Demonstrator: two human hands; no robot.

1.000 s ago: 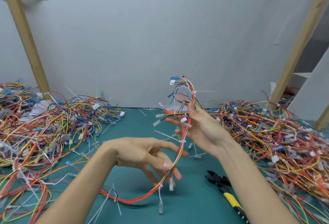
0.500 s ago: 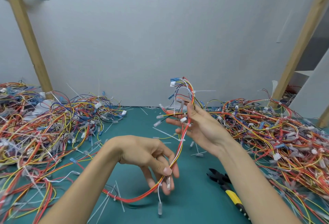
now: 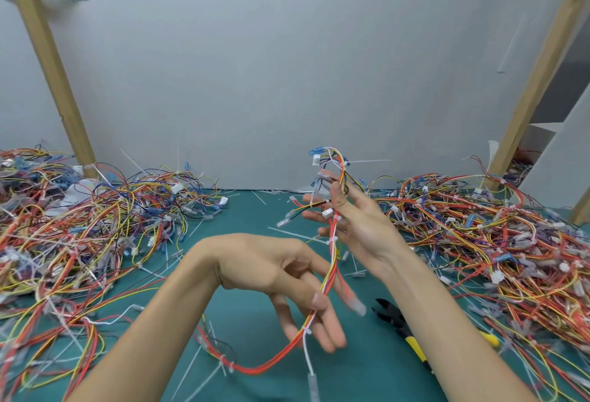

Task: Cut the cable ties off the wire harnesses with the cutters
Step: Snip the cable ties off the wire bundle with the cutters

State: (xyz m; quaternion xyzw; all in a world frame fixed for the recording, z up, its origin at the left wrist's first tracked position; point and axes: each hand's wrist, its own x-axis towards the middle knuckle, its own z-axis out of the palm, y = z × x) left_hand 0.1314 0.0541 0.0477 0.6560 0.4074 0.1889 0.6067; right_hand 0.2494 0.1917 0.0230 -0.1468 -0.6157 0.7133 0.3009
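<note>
Pinched by both hands, the wire harness (image 3: 332,250) hangs mid-frame: right hand (image 3: 357,223) thumb clamps its top, left hand (image 3: 281,277) nips lower. Lower right (beside the forearm), the cutters (image 3: 394,322) lie untouched on the teal table (image 3: 249,219).

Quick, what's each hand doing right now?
Left hand: pinching the wire harness between thumb and finger.
Right hand: holding the same harness higher up, thumb across it.

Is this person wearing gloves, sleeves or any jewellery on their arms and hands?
No. The left hand and right hand are bare, without gloves or rings. Both forearms are uncovered as far as the picture shows: no sleeves, watch or bands.
</note>
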